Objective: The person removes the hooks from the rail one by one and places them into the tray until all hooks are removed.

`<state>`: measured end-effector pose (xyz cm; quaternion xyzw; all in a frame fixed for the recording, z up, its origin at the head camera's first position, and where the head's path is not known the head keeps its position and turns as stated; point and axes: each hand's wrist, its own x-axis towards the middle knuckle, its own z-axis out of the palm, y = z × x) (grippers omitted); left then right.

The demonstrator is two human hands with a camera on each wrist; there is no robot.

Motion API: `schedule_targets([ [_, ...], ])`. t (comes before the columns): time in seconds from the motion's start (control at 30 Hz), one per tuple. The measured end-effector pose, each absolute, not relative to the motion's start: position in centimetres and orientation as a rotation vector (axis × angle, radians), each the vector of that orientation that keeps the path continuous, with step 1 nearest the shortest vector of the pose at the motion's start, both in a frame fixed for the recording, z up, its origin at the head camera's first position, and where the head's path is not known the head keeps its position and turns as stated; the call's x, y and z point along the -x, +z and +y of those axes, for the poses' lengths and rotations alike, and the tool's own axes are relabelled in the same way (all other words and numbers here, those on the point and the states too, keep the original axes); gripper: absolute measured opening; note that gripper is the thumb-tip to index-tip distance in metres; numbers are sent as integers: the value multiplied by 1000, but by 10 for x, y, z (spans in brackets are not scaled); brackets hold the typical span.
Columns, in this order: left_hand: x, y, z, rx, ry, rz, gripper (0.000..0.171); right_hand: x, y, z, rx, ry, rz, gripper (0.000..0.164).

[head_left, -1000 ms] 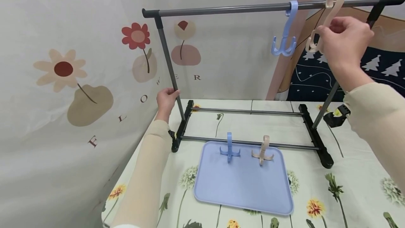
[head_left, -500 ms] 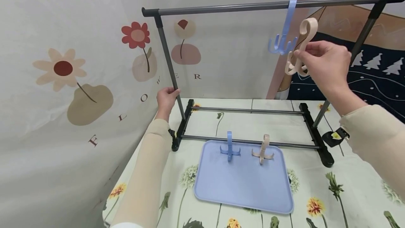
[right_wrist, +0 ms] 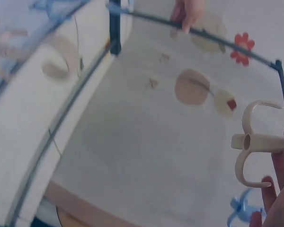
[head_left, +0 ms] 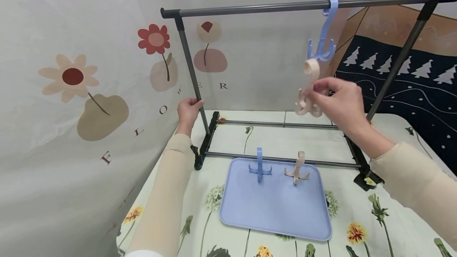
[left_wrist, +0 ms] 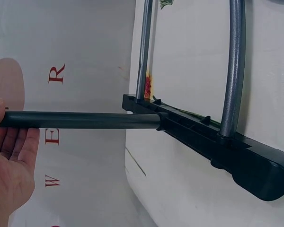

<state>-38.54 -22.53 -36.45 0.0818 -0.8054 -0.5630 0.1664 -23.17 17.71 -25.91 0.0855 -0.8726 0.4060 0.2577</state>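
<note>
My left hand [head_left: 188, 115] grips the left upright [head_left: 189, 60] of a dark metal clothes rack, thumb and fingers around the tube. In the head view my right hand [head_left: 340, 102] pinches a beige S-shaped hook [head_left: 312, 70] with several prongs at its lower end. That hook is off the rail, a little below a blue hook [head_left: 323, 37] hanging from the top rail [head_left: 250, 9]. The right wrist view shows the beige hook's prongs [right_wrist: 246, 142] beside my fingers. On the light blue tray [head_left: 275, 213] lie a second blue hook [head_left: 259, 165] and a second beige hook [head_left: 297, 167].
The rack's black feet [head_left: 207, 142] and two lower crossbars [head_left: 228, 155] stand on a flower-patterned tablecloth [head_left: 410, 213], behind the tray. A pale printed curtain [head_left: 250, 50] hangs behind, with a dark tree-patterned cloth [head_left: 410, 90] at the right.
My right hand has brought the beige hook away from the top rail, down and to the left. My left hand has stayed on the upright. The hanging blue hook has swung slightly.
</note>
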Motion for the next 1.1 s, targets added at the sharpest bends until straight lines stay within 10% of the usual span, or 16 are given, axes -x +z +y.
schedule_targets([
  [1.1,384,-365,-225,-217,-1638,-2271,31,182,-434,80,-313,1604,-2727,17],
])
